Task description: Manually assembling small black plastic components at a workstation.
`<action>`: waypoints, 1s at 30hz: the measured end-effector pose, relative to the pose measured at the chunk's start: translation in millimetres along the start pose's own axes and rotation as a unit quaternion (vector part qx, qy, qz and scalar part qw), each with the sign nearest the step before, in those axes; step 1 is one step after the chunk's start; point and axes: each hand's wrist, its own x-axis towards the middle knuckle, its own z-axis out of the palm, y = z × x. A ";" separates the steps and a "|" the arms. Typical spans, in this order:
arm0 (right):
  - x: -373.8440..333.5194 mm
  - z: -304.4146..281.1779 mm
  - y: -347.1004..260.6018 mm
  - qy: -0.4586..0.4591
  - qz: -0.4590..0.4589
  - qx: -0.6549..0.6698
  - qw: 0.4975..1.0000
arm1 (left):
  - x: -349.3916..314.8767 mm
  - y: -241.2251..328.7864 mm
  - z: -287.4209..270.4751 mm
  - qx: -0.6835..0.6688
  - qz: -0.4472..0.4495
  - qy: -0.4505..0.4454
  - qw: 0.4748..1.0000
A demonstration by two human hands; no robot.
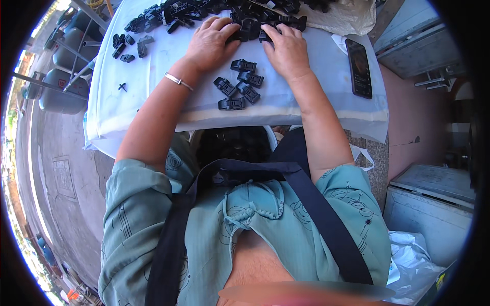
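Both my hands are at the far side of the white-covered table, among black plastic parts that look like small clips or buckles. My left hand is closed, with thumb and forefinger around a black plastic part partly hidden by the fingers. A hand's width to the right, my right hand pinches another black plastic part between thumb and fingers. Nearer me, between my forearms, lies a small group of assembled black clips.
A heap of black parts spreads along the far edge, beside a pale sack. Several loose pieces lie at left. A phone rests near the right edge. Below the near edge stands a bucket with dark contents.
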 end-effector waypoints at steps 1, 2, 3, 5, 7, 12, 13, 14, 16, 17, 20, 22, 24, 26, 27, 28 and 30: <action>-1.4 -1.0 0.4 -0.001 0.000 0.002 1.000 | -4.9 2.8 -6.7 0.001 -0.002 -0.002 1.000; -2.7 -2.8 2.7 0.001 -0.019 -0.015 1.000 | -9.6 3.9 -13.0 -0.025 0.011 -0.010 1.000; -4.3 -4.3 3.7 0.004 -0.037 -0.032 0.999 | -14.4 4.8 -17.7 -0.051 0.024 -0.019 0.998; -8.8 -7.8 -2.4 -0.013 -0.034 0.012 0.999 | -22.3 2.4 -26.6 -0.051 0.027 -0.023 0.998; -8.8 -11.0 -5.9 -0.031 -0.029 0.055 0.998 | -30.0 -0.3 -36.2 -0.132 -0.031 0.026 0.990; -3.3 -14.0 -10.6 -0.025 0.032 0.076 0.996 | -54.9 -2.2 -55.1 -0.062 -0.060 0.062 0.994; -1.7 -13.3 -10.8 -0.024 0.031 0.077 0.996 | -55.7 2.9 -56.7 -0.061 -0.060 0.063 0.994; -0.2 -12.8 -10.8 0.041 0.000 0.083 0.996 | -56.0 7.7 -57.6 -0.077 -0.109 0.034 0.991; 0.6 -15.2 -16.0 0.106 -0.032 0.089 0.990 | -53.0 15.6 -59.8 -0.076 -0.158 0.000 0.984; -0.3 -17.8 -23.7 0.054 -0.033 0.089 0.994 | -53.2 13.9 -58.7 -0.075 -0.160 0.000 0.984; 0.1 -12.6 -40.6 -0.037 0.000 0.074 0.997 | -47.1 6.3 -50.8 0.022 -0.094 -0.005 0.995; 0.2 -13.4 -44.0 -0.078 0.024 0.078 0.994 | -46.4 6.4 -50.9 -0.009 -0.117 -0.030 0.993; -4.3 -10.9 -40.3 -0.049 0.013 0.108 0.993 | -44.3 9.0 -54.0 -0.038 -0.140 -0.055 0.988; -7.6 -13.4 -38.2 -0.020 0.000 0.141 0.990 | -42.7 18.4 -61.9 -0.069 -0.162 -0.118 0.977; -10.8 -16.9 -36.6 -0.049 0.027 0.173 0.983 | -44.0 19.7 -62.9 -0.069 -0.163 -0.117 0.977; -13.5 -22.5 -36.5 -0.078 0.053 0.204 0.974 | -46.3 21.3 -64.4 -0.107 -0.160 -0.118 0.974; -17.5 -31.9 -35.7 -0.101 0.054 0.232 0.966 | -50.2 19.5 -64.8 -0.145 -0.159 -0.117 0.970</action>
